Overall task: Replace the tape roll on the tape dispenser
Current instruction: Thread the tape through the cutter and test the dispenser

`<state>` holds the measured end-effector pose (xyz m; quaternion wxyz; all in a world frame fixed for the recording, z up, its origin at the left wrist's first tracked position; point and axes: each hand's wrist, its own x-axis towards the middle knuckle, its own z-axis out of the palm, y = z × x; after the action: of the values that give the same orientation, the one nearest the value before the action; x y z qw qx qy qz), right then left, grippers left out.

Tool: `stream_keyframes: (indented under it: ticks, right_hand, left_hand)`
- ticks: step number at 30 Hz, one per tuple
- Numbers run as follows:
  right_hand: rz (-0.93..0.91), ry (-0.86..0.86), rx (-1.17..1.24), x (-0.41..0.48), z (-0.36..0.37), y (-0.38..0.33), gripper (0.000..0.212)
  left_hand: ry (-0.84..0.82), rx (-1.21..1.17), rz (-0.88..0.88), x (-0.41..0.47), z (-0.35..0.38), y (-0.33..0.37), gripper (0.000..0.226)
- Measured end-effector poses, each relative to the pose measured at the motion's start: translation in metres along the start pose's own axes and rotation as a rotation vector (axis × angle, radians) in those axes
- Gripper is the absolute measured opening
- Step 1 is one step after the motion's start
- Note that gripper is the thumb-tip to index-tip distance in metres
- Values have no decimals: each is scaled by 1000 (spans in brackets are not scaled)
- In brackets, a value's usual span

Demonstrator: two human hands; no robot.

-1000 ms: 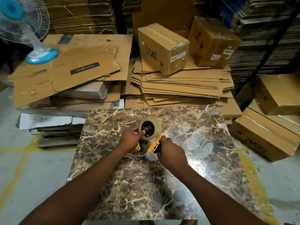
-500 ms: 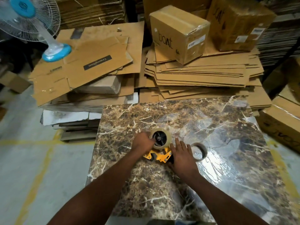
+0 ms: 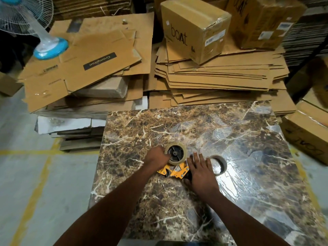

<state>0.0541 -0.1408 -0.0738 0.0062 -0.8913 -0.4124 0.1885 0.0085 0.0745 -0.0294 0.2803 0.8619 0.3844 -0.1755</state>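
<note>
L hand [image 3: 156, 159] gripping tape roll [image 3: 175, 153] on dispenser [image 3: 174, 172], R hand [image 3: 201, 172] flat, "boAt" box [image 3: 193, 28] behind.

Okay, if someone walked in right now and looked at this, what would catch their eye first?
Probably the yellow tape dispenser on the marble-patterned table, with a tape roll on its hub. The left hand grips the roll; the right hand lies flat by the dispenser, beside an empty tape core. Behind, flattened cardboard carries a "boAt" box.

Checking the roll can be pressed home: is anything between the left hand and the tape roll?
Nothing visible: the left hand is already against the tape roll, which sits on the yellow dispenser.
</note>
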Motion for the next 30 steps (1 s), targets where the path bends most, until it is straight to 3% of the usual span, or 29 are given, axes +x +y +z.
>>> stream_keyframes:
  ticks: [7, 10, 14, 23, 30]
  right_hand:
    - [12, 49, 78, 4, -5, 11, 115]
    - [-6, 77, 104, 7, -7, 12, 116]
    - [-30, 55, 76, 13, -9, 11, 111]
    - [3, 55, 142, 13, -18, 10, 118]
    - [8, 183, 71, 33, -102, 25, 116]
  left_hand:
    - [-57, 102, 117, 2, -7, -7, 44]
    - [39, 217, 315, -3, -5, -15, 73]
    - [-63, 311, 454, -6, 2, -22, 96]
    - [-24, 428, 479, -15, 4, -17, 90]
    - [226, 467, 488, -16, -53, 32, 78]
